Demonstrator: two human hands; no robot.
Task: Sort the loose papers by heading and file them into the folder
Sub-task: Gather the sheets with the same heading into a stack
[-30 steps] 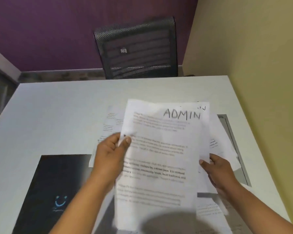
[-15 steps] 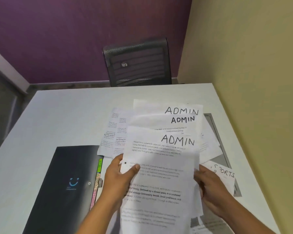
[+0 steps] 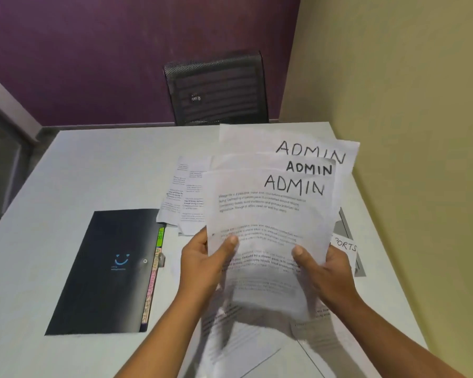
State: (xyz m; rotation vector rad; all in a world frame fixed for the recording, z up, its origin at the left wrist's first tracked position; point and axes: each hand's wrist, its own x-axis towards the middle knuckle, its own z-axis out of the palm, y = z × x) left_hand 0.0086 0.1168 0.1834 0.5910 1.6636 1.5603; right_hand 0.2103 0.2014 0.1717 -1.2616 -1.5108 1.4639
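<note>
Over table (image 3: pixel 66 186), left hand (image 3: pixel 202 263), right hand (image 3: pixel 322 271) seemingly pinch ADMIN papers (image 3: pixel 271 214).

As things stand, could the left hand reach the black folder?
Probably yes: the black folder lies uncovered just left of the left hand, nothing between. But that hand pinches the ADMIN sheets, so it must release first.

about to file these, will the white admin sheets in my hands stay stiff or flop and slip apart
Probably floppy: the white ADMIN paper sheets seem to bow below where the left hand and right hand pinch them. Likely to slip apart too: their headings sit fanned, out of line. They look thin and light, so that two-sided grip should do.
</note>
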